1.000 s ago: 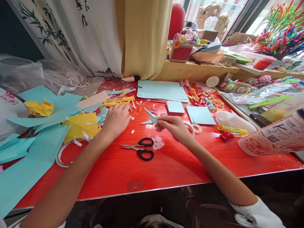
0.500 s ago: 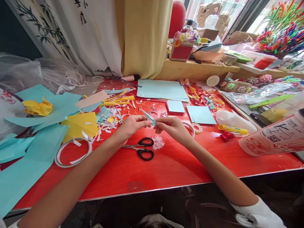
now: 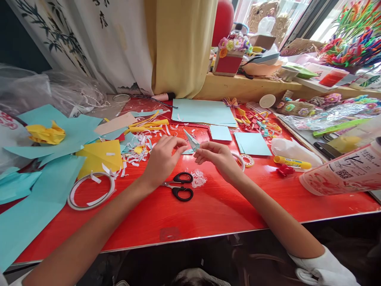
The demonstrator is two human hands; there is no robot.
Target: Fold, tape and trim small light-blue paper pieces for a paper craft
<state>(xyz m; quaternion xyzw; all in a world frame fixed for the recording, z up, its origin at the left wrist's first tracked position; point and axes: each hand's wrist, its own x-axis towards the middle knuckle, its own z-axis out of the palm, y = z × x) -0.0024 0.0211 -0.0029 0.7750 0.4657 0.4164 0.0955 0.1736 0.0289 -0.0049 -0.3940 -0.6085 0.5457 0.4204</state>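
A small folded light-blue paper piece [image 3: 192, 141], pointed at its upper left end, is pinched at its base by my right hand [image 3: 212, 156]. My left hand [image 3: 164, 157] is off the piece, to its left, with fingers bent; whether its fingertips hold anything is too small to tell. Black-handled scissors [image 3: 178, 185] lie on the red table [image 3: 208, 214] below the hands, beside a small heap of white shreds [image 3: 198, 178]. Square light-blue sheets [image 3: 252, 143] and a smaller stack [image 3: 220, 133] lie to the right.
A tape roll [image 3: 73, 195], white scraps [image 3: 135, 153] and yellow paper [image 3: 101, 155] are at the left. Large blue sheets [image 3: 205, 111] lie at the back. A glue stick [image 3: 291, 162] and a big cup [image 3: 342, 171] stand or lie at the right.
My left hand has let go of the blue paper piece and moved left and slightly toward me. My right hand keeps the piece, which now points more upward.
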